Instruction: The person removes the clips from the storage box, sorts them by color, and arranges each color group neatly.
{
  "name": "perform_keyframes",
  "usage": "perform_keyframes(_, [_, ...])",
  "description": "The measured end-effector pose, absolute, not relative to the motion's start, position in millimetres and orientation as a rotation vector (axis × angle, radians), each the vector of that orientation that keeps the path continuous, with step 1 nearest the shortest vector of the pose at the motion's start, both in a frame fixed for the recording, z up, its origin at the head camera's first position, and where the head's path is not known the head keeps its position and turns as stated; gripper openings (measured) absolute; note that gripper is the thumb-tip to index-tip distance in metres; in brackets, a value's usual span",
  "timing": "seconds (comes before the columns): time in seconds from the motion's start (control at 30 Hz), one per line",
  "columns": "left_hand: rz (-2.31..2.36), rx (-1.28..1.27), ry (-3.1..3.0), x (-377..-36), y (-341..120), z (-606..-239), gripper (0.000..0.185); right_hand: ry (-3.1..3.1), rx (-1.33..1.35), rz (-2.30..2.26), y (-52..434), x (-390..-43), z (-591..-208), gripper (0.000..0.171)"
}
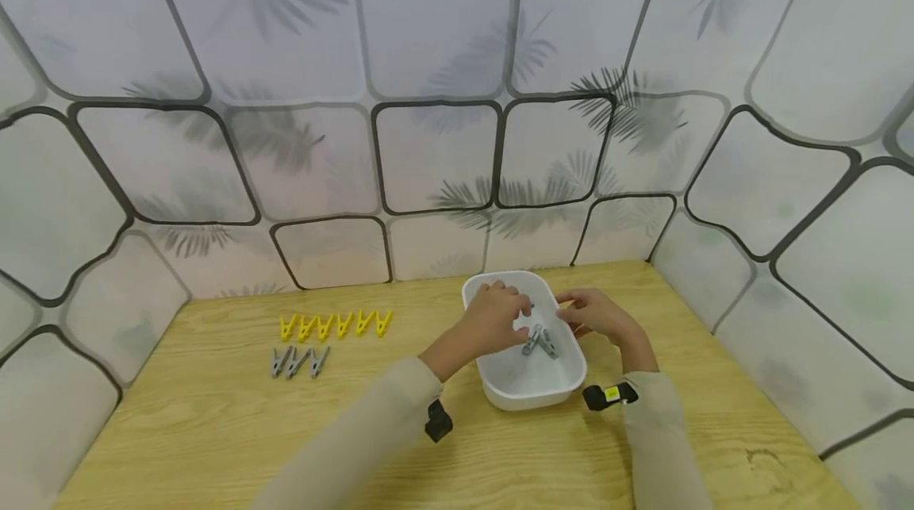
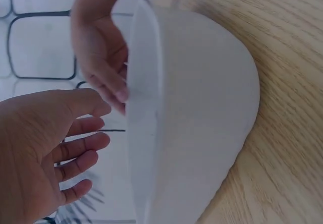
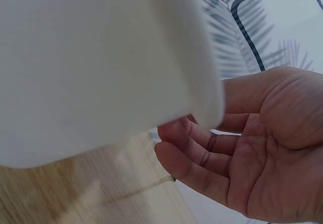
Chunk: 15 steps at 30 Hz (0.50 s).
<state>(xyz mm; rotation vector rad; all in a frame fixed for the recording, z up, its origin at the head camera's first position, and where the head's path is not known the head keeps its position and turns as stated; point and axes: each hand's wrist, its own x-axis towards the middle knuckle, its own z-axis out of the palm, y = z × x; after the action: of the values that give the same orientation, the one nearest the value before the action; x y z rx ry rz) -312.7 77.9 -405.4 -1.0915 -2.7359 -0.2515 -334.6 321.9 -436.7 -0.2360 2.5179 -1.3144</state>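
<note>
A white plastic basin [image 1: 528, 401] stands on the table with a few grey clothespins [image 1: 540, 342] lying inside. My left hand [image 1: 493, 318] hovers over the basin's left side. Its fingers are loosely bent, and the left wrist view shows nothing between the thumb and fingers [image 2: 81, 144]. At the basin's right rim, my right hand [image 1: 600, 313] pinches the edge. In the right wrist view, its fingers [image 3: 194, 176] curl beneath the rim while the thumb is partly hidden behind the basin wall [image 3: 101, 72].
Left of the basin, several yellow clothespins [image 1: 336, 326] form a row on the wooden table [image 1: 214, 431]. Three grey clothespins [image 1: 298, 362] lie in front of them. A patterned curtain [image 1: 443, 161] surrounds the table's back and sides.
</note>
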Motion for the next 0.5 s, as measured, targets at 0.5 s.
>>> perform_keyframes(0.5, [0.009, -1.192, -2.92, -329, 119, -428, 0.021, 2.502, -0.272, -1.347, 324, -336, -438, 0.044])
